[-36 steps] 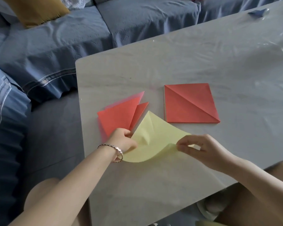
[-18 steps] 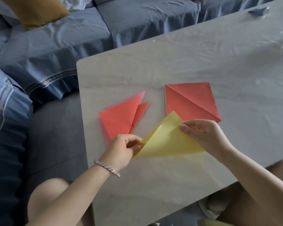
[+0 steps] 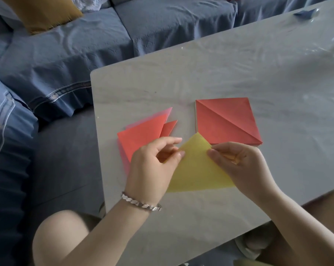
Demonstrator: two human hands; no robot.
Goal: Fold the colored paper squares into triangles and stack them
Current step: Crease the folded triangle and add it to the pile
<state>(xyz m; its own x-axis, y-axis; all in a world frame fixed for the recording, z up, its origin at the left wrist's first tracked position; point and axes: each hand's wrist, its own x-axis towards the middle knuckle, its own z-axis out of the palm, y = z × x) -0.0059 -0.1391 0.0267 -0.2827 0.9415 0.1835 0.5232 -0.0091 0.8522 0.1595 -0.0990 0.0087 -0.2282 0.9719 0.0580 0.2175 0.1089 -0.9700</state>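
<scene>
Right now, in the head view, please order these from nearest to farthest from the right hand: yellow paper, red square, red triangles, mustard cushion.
1. yellow paper, pinched by the right hand.
2. red square, just beyond it.
3. red triangles, left, behind the left hand.
4. mustard cushion, far left on the sofa.

A home living room: blue-covered sofa (image 3: pixel 85 60), mustard cushion (image 3: pixel 45 14), low table (image 3: pixel 220 70).

A yellow paper sheet (image 3: pixel 197 169), coral-red folded triangles (image 3: pixel 143 135) edged with paler pink, a coral-red paper square (image 3: pixel 227 121), a pale grey table (image 3: pixel 239 73), a denim-blue sofa cover (image 3: pixel 85 45), a mustard cushion (image 3: pixel 41 14), and a silver bracelet (image 3: pixel 141 203).
</scene>
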